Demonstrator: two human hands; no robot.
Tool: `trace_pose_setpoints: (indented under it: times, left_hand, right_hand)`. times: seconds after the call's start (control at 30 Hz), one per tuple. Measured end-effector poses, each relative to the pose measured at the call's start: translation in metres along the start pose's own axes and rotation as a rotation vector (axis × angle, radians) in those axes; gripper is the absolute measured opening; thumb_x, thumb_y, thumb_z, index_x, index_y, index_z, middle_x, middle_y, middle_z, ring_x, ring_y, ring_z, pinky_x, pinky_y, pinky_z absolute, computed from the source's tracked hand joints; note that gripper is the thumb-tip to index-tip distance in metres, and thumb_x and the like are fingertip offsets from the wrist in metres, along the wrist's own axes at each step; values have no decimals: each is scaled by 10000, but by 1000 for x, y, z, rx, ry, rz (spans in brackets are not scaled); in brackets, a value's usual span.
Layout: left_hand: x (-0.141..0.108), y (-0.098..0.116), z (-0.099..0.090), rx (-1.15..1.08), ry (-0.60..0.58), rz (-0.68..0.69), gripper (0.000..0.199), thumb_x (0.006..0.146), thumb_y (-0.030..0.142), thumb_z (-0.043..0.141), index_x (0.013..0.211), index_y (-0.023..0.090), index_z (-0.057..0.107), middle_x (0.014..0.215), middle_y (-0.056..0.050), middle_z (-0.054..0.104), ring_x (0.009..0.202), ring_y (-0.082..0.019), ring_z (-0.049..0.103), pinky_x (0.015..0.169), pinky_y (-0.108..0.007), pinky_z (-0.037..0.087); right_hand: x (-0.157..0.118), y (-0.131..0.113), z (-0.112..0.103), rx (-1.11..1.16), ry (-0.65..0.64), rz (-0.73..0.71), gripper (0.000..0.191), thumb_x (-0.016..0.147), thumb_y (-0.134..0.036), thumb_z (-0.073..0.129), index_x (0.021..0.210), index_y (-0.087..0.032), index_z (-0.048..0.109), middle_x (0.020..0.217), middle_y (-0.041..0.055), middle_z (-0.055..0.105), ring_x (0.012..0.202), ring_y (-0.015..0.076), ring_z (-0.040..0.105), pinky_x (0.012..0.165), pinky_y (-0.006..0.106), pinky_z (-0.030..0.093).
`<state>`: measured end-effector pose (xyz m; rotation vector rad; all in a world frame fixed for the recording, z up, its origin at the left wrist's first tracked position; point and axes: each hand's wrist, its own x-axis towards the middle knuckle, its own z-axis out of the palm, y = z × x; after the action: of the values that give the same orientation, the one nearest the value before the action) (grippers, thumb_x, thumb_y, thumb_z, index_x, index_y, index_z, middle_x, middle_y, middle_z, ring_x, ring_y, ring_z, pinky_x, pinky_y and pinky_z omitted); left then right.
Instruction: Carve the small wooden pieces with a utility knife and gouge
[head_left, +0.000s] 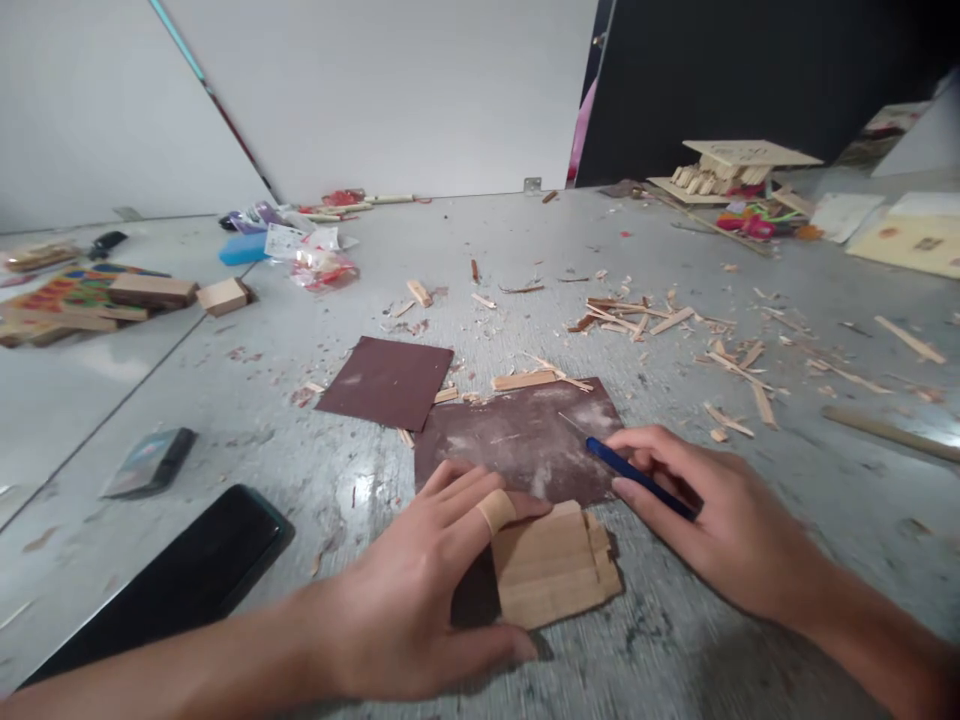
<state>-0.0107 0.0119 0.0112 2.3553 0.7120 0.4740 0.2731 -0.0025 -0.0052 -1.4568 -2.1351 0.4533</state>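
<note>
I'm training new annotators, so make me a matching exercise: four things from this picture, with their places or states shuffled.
Things
1. Blue-handled tool
2. Flat wooden piece
3. Left hand
4. Black phone

Places or states
A. Tan band around one finger
B. Toward the picture's lower left corner
C. Held in the right hand
D. Jagged along its right edge

Pairs: 1-C, 2-D, 3-A, 4-B

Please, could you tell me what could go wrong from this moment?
The slim blue-handled tool with a thin pointed tip, in the right hand, might slip and prick the left hand, which lies close by.

The flat, light-brown wooden piece has a jagged right edge, which could splinter.

The black rectangular phone lies beside the left forearm, so it might get bumped.
</note>
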Motion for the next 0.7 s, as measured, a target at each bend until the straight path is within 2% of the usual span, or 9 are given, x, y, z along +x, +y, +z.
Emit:
trace_pose_setpoints:
  times: [0.1,0.2,0.27,0.37,0.5,0.7]
  left_hand:
    - [2,0,-1,-85,4,-75,571,830,404,809,1285,208,526,1163,-101,644,1035,-269,595,930,-420,471]
    - [0,0,-1,-193,35,-138,474,853,376,781,1247,216,571,1168,-95,650,1039,-257,597,902,-382,498]
    - [-1,0,-1,-262,64,-172,363,897,362,737,1205,218,607,1126,-80,667,1009,-238,607,859,-348,509]
    - [-2,-1,-4,-309,107,-210,235,956,349,662,1144,211,649,1052,-65,694,958,-213,622,827,-322,507]
    - [-1,-1,-7,-331,105,-255,221,979,382,616,1076,196,685,1008,-56,719,923,-194,645,802,-300,502]
    - [-1,-2,-4,-440,82,-292,246,982,386,614,1078,178,701,1007,-58,742,890,-183,670,768,-278,519]
  right_hand:
    - [-3,-7,-6,2,18,-61,201,999,-266,557,1195,-270,603,823,-19,720,692,150,698,628,247,512]
    - [-9,-13,-14,-10,18,-128,203,981,-245,533,1169,-273,606,909,9,759,767,176,735,666,264,547]
    - [-13,-14,-17,-39,30,-144,210,970,-241,509,1153,-264,610,957,38,769,811,206,748,677,287,565]
    - [-16,-14,-17,-47,6,-152,189,969,-233,484,1100,-258,618,922,44,765,786,212,743,655,294,569]
    - [-12,-14,-14,-16,-83,-163,146,988,-242,487,1008,-261,631,899,33,767,753,197,731,593,275,541]
    - [-9,-16,-14,-28,-93,-180,166,965,-260,540,1052,-275,680,969,39,786,808,220,746,612,290,564]
